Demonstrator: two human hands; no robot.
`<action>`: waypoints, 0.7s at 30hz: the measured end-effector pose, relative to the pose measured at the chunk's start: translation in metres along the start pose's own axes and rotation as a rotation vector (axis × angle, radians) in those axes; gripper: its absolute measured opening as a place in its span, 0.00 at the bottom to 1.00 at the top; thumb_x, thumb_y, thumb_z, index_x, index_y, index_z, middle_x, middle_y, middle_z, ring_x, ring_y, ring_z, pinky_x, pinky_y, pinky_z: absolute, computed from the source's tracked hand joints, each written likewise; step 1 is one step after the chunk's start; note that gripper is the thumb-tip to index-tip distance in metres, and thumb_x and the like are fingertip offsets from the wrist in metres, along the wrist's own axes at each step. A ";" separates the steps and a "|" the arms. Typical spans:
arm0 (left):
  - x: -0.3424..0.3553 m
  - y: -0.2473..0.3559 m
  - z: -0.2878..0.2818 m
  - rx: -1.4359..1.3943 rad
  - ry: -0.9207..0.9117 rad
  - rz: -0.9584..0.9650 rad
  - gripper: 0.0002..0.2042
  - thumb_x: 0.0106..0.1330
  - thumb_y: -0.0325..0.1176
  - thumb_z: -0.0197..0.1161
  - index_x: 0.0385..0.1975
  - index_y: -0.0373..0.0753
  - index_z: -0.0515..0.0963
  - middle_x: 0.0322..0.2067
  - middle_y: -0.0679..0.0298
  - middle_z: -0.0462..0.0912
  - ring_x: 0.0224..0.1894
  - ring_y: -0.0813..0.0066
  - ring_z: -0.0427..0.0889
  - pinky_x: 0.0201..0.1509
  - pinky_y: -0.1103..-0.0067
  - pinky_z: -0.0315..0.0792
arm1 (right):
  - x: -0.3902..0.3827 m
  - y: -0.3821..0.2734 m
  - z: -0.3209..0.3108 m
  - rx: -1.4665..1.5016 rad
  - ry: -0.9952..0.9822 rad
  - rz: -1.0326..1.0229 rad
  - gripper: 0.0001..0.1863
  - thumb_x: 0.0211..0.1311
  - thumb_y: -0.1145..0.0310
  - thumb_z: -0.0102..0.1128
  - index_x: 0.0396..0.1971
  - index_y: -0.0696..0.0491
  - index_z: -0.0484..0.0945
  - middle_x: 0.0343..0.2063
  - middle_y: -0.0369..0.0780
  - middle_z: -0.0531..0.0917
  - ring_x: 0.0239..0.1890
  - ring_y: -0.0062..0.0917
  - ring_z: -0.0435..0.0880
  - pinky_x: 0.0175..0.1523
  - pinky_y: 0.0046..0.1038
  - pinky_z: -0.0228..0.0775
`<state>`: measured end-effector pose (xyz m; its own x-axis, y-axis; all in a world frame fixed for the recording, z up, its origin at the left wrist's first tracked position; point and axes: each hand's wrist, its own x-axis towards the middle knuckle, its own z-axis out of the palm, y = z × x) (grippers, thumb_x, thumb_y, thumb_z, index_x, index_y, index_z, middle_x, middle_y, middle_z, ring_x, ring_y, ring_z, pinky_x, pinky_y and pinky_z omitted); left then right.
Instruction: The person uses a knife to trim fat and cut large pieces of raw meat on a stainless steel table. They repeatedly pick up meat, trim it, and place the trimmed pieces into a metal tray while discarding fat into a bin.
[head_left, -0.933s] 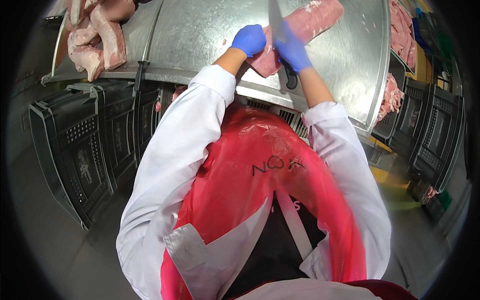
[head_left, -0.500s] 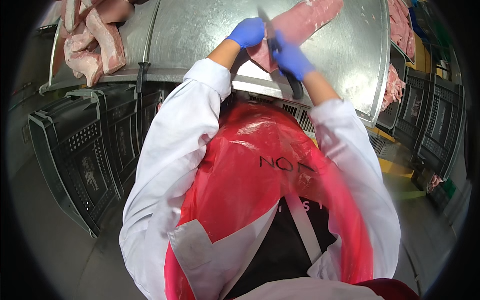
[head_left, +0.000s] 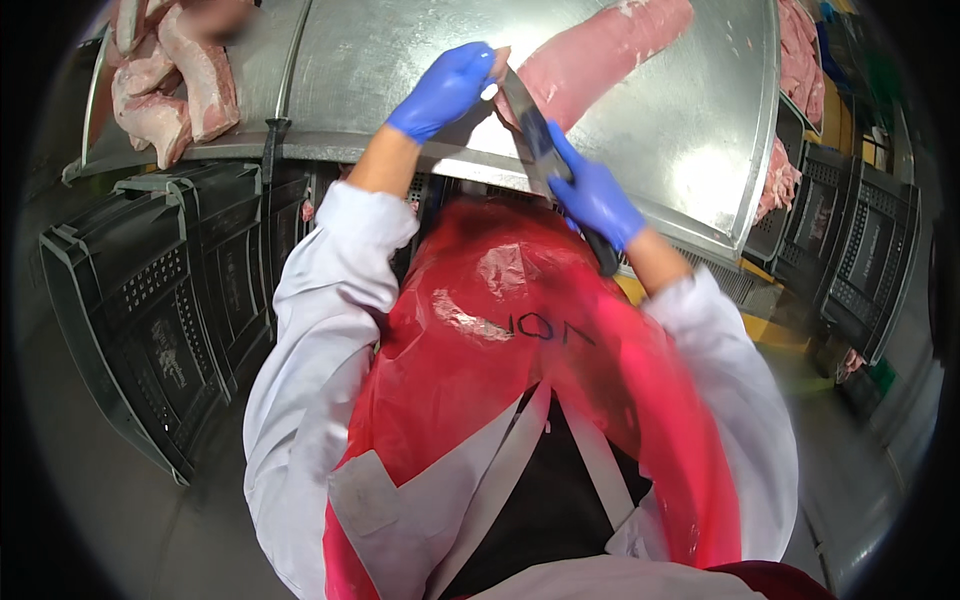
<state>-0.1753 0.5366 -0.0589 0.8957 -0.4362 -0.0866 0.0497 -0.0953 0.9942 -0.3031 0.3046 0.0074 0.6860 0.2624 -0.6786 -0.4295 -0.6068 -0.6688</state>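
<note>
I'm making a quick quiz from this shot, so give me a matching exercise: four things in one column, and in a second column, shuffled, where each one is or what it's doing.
Things:
1. left hand
2. right hand
3. long pink cut of meat
4. black crates

Places or states:
A. stacked below the table edge, on the person's left
B. lying on the steel table, far side of the knife
C. gripping the knife's handle
D. fingertips at the near end of the meat, by the blade

Pairs: 1-D, 2-C, 3-B, 4-A
</note>
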 end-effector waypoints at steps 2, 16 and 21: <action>-0.042 0.006 -0.025 0.241 0.050 0.071 0.11 0.75 0.35 0.55 0.44 0.33 0.77 0.35 0.65 0.77 0.38 0.77 0.76 0.43 0.79 0.72 | 0.040 -0.017 -0.012 0.095 0.042 -0.044 0.40 0.68 0.69 0.54 0.78 0.42 0.50 0.27 0.46 0.83 0.22 0.25 0.81 0.29 0.29 0.78; -0.257 -0.062 -0.143 1.215 -0.176 -0.560 0.18 0.68 0.45 0.61 0.43 0.33 0.77 0.39 0.45 0.82 0.40 0.45 0.84 0.44 0.57 0.78 | 0.144 0.023 -0.240 -0.059 0.414 0.154 0.42 0.63 0.75 0.51 0.78 0.45 0.50 0.19 0.37 0.76 0.16 0.22 0.76 0.21 0.29 0.71; -0.180 -0.030 -0.121 0.944 0.114 -0.223 0.18 0.68 0.40 0.62 0.52 0.34 0.76 0.41 0.49 0.83 0.46 0.47 0.82 0.50 0.62 0.77 | 0.105 0.009 -0.210 0.058 0.448 0.142 0.42 0.63 0.72 0.51 0.78 0.50 0.48 0.20 0.38 0.77 0.16 0.23 0.76 0.22 0.29 0.72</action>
<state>-0.2843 0.7263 -0.0658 0.9485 -0.2371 -0.2101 -0.1070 -0.8641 0.4918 -0.1115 0.1691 -0.0066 0.7986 -0.1770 -0.5753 -0.5605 -0.5668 -0.6037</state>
